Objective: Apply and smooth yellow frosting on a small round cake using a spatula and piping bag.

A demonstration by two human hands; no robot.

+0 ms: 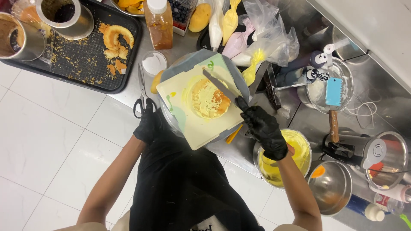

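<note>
Cake [208, 99] sits at the middle of a pale square board [188, 128], which rests on a grey turntable [188, 60] at the edge of the steel counter [299, 119]. It is a small round sponge, golden brown at the rim, with yellow cream spread unevenly over its top; patches of crumb show through, so I would judge the coating only partly done, with the smoothing and the sides left to do. Yellow and green smears mark the board around it.

A long spatula [219, 85] lies with its blade across the cake's top, and the right hand [263, 128], in a black glove, is closed around its handle. The left hand [147, 124], also gloved in black, grips the near left edge of the turntable, fingers curled under it.

Just beside the right wrist stands a steel bowl of yellow cream [284, 158]. Scissors [141, 92] lie to the left of the board. Beyond it are several piping bags [239, 38] and a bottle of orange sauce [159, 23]. A black tray [81, 55] further left holds cake scraps and crumbs, along with two metal ring moulds.
</note>
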